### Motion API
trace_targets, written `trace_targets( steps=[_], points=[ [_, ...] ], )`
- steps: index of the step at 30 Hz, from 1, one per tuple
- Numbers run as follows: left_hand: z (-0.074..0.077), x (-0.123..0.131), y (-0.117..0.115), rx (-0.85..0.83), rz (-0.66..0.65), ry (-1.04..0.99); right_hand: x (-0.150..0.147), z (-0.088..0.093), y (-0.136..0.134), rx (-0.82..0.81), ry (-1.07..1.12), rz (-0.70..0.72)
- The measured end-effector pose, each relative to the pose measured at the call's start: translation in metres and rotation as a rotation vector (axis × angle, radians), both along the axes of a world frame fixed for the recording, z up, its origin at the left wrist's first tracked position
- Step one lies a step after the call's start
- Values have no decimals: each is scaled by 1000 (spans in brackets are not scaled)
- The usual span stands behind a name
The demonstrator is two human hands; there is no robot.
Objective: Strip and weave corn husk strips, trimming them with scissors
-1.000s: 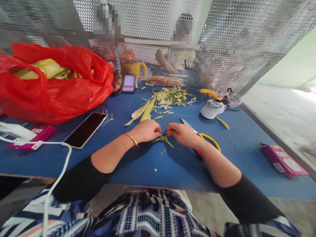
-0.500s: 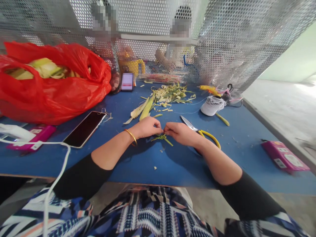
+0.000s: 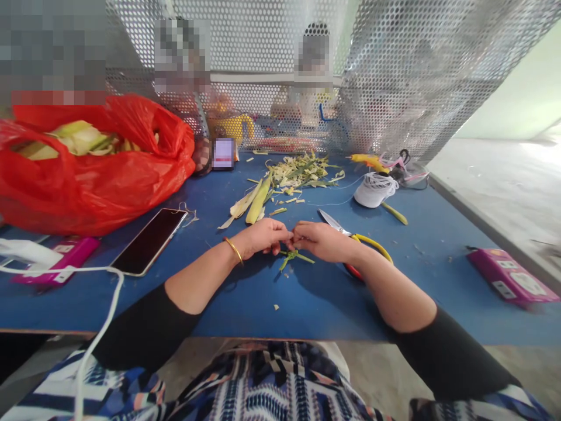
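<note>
The left hand (image 3: 263,237) and right hand (image 3: 322,241) meet, fingers curled into a pinch; what their fingertips grip cannot be told. The small, knotted green leaf-strip piece (image 3: 294,256) sits just beneath, at their six o'clock. From it, steel scissors with yellow-and-red handles (image 3: 343,231) lie toward three o'clock, pale-green husk scraps (image 3: 302,171) at twelve, and a white thread cone (image 3: 372,192) at two.

Contact between fingertips (image 3: 284,234) and green strips (image 3: 293,255) unclear, scissors (image 3: 342,230) partly hidden
</note>
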State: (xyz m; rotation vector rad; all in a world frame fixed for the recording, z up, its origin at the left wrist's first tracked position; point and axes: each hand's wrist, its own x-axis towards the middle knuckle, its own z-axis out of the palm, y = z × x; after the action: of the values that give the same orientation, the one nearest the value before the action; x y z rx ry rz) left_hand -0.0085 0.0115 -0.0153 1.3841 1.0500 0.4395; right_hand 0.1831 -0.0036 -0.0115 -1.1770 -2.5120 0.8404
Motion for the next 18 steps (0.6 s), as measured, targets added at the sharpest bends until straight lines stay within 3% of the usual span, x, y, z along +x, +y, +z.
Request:
trace_targets(
  steps=[4, 8, 12, 15, 18],
  points=[
    [1, 0, -1, -4, 1, 21, 1, 0, 2, -69, 22, -30],
    [2, 3, -2, -25, 27, 42, 0, 0, 4, -131, 19, -172],
    [1, 7, -4, -16, 58, 91, -2, 4, 1, -314, 47, -306],
    [0, 9, -5, -9, 57, 111, -4, 7, -2, -471, 175, -384],
    [-1, 8, -5, 4, 37, 113, -8, 5, -2, -507, 376, -409]
  ],
)
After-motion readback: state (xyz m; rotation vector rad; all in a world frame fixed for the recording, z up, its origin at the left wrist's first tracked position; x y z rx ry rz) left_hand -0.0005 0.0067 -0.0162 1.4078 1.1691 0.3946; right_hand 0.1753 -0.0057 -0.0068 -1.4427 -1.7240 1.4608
